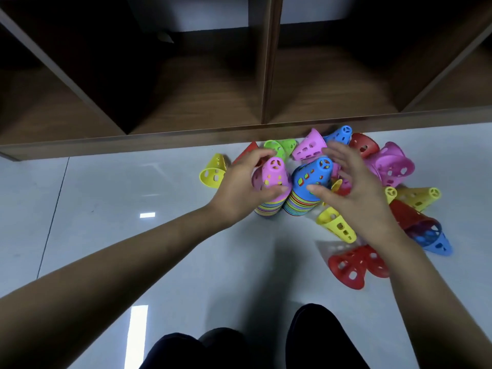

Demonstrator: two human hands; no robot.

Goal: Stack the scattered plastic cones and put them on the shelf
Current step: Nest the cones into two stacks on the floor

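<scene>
Indoor room: wooden shelf, tiled floor

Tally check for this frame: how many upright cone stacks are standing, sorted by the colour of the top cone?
Pink-topped stack: 1
Blue-topped stack: 1
Total: 2 upright stacks
The loose cones lying around them overlap too much for a sure count.

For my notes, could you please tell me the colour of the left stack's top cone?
The top cone is pink; head view.

Overhead light, glare patches on floor; shelf interior dim; wide-angle edge warp; slight blur.
</scene>
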